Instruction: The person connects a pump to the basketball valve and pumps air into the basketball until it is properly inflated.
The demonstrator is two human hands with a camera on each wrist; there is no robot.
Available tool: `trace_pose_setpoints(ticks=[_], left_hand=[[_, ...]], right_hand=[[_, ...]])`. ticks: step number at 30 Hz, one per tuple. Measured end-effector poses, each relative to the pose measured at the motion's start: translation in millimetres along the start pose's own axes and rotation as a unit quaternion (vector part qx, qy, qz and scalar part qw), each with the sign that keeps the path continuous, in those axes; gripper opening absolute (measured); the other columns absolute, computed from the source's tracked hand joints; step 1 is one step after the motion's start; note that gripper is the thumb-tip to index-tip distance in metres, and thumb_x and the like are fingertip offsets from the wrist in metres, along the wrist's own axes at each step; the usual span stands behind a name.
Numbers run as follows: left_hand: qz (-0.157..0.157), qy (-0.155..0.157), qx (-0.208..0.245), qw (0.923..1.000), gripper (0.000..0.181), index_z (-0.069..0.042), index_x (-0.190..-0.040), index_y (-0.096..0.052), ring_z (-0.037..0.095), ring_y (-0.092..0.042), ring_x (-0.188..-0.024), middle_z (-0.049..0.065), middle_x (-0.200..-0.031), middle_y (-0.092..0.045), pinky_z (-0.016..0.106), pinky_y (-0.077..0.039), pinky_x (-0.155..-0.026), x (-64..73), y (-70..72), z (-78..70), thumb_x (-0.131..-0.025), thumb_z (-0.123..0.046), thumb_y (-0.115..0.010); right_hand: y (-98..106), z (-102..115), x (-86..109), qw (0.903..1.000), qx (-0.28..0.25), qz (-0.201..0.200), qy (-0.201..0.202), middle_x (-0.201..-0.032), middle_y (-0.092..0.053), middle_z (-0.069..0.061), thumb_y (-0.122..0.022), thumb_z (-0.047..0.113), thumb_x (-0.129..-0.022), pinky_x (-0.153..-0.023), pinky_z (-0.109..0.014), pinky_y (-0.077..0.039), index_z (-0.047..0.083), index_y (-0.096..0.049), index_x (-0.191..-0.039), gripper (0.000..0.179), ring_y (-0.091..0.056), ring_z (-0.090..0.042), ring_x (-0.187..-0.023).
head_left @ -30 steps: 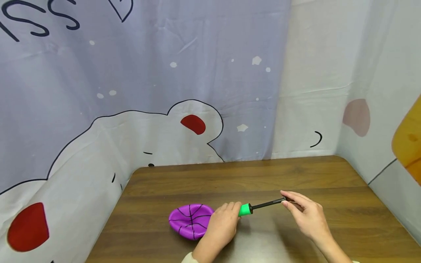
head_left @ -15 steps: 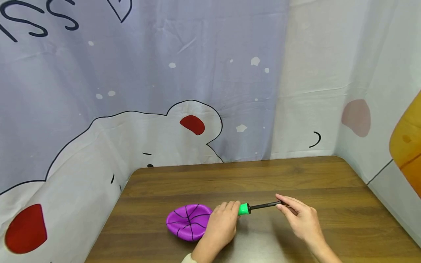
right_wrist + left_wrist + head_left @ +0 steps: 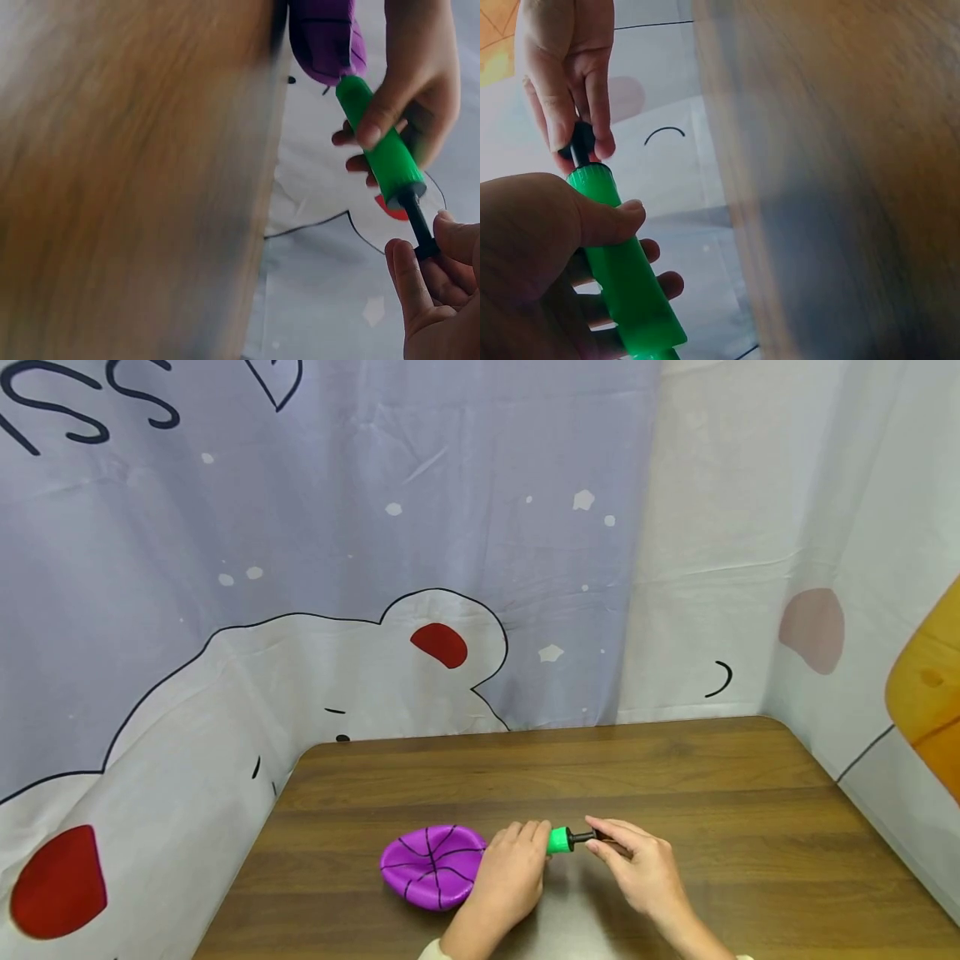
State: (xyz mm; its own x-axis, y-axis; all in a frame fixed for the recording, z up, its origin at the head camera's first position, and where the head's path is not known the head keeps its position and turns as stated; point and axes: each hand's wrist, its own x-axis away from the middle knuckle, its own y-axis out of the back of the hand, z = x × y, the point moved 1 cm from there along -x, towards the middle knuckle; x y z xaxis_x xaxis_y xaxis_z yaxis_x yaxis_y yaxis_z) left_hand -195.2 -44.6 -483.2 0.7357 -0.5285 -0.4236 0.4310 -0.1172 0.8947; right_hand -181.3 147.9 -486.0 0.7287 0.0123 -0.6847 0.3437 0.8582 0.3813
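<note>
A partly collapsed purple ball (image 3: 431, 867) with black lines sits on the left, its right side behind my left hand (image 3: 512, 872). That hand grips the green barrel of a hand pump (image 3: 634, 292), its fingers and thumb curled round it. In the right wrist view the pump's far end meets the purple ball (image 3: 322, 37). Out of the barrel's other end comes a short length of black plunger rod (image 3: 417, 217). My right hand (image 3: 641, 864) pinches the black handle at the end of the rod between thumb and fingers.
Both hands work over the near middle of a brown wooden table (image 3: 675, 760). A printed fabric curtain (image 3: 525, 568) with cartoon shapes hangs behind the table and along its sides.
My right hand has moved left, pushing the plunger inward, so much less black rod shows. The left hand, barrel and ball stay nearly in place.
</note>
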Motion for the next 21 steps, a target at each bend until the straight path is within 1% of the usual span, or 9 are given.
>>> trace_pose_setpoints(ticks=[4, 8, 14, 18, 21], left_hand=[[-0.004, 0.0, 0.002, 1.0, 0.042, -0.011, -0.119, -0.061, 0.015, -0.063, -0.089, -0.001, -0.105, -0.069, 0.029, -0.057, -0.082, 0.3, -0.2, 0.2, -0.084, -0.025, -0.079], [-0.003, 0.004, 0.005, 1.0, 0.042, -0.012, -0.119, -0.061, 0.015, -0.063, -0.089, -0.002, -0.104, -0.069, 0.028, -0.056, -0.083, 1.1, -0.4, 0.9, -0.084, -0.024, -0.08], [-0.019, -0.006, 0.007, 0.9998, 0.04, -0.014, -0.115, -0.059, 0.013, -0.061, -0.083, -0.003, -0.096, -0.067, 0.026, -0.056, -0.078, 0.1, -0.2, 0.8, -0.083, -0.024, -0.08], [-0.025, -0.006, 0.004, 0.9997, 0.04, -0.014, -0.115, -0.059, 0.013, -0.062, -0.084, -0.004, -0.097, -0.067, 0.026, -0.056, -0.079, -0.5, -0.7, 1.5, -0.083, -0.025, -0.081], [-0.029, -0.006, 0.002, 0.9996, 0.041, -0.014, -0.116, -0.059, 0.013, -0.063, -0.086, -0.003, -0.099, -0.068, 0.026, -0.056, -0.08, -0.1, -0.6, 2.8, -0.083, -0.025, -0.081]], right_hand=[[-6.2, 0.7, -0.1, 0.9997, -0.019, 0.008, 0.009, -0.098, -0.076, -0.011, -0.083, -0.011, -0.071, -0.067, -0.014, -0.058, 0.0, -0.077, -0.105, 0.036, -0.072, -0.006, -0.083], [-5.2, 2.0, -1.4, 0.9993, -0.035, 0.008, 0.008, -0.098, -0.076, -0.011, -0.082, -0.012, -0.071, -0.068, -0.015, -0.058, -0.001, -0.077, -0.105, 0.036, -0.073, -0.007, -0.083], [3.4, 4.8, -3.8, 0.9991, -0.042, 0.006, -0.002, -0.099, -0.076, -0.01, -0.082, -0.011, -0.073, -0.069, -0.014, -0.058, 0.0, -0.077, -0.105, 0.035, -0.072, -0.007, -0.084], [12.7, 4.5, -7.0, 0.9995, -0.031, 0.005, -0.004, -0.099, -0.076, -0.009, -0.081, -0.01, -0.074, -0.07, -0.014, -0.058, 0.002, -0.077, -0.106, 0.034, -0.072, -0.006, -0.085], [22.2, 2.2, -9.6, 0.9998, -0.014, 0.002, -0.014, -0.1, -0.076, -0.008, -0.081, -0.01, -0.075, -0.071, -0.013, -0.057, 0.003, -0.077, -0.107, 0.034, -0.07, -0.002, -0.087]])
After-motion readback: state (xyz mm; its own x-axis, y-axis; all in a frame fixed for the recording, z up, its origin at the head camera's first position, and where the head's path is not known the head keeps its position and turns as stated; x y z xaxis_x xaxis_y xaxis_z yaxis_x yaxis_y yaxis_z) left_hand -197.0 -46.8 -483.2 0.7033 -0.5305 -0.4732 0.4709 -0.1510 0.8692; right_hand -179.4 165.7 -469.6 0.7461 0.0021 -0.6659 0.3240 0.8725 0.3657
